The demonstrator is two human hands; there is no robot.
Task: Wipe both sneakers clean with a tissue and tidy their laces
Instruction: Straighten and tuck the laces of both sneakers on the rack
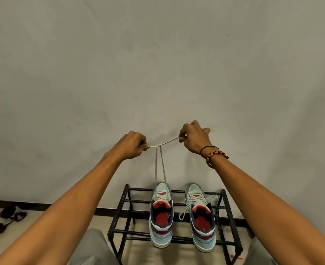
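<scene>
Both hands are raised well above the shoe rack [232,222], each pinching one free end of the lace [160,165] that belongs to the left sneaker [160,217]. The left hand [133,148] has its fingers curled, thumb and forefinger closed on the short end. The right hand [193,138] likewise pinches the longer end, its other fingers folded. Between the two hands the ends cross in what appears to be a first knot, though the view is too small to confirm how it is wound.

The knot sits just beside the left hand and further from the right. From it, two strands of lace run almost straight down to the eyelets near the toe end of the left sneaker. The lace's long axis is therefore vertical, with the pull of the hands horizontal across it.

The left sneaker stands on the rack's top bars toward the left side, heel facing the person. The right sneaker [200,217] stands beside it, apart, nearer the rack's right edge, its lace [196,204] lying loose over the side.

Judgement: the lace-tidying step is under way on the left sneaker. No tissue is in view.
</scene>
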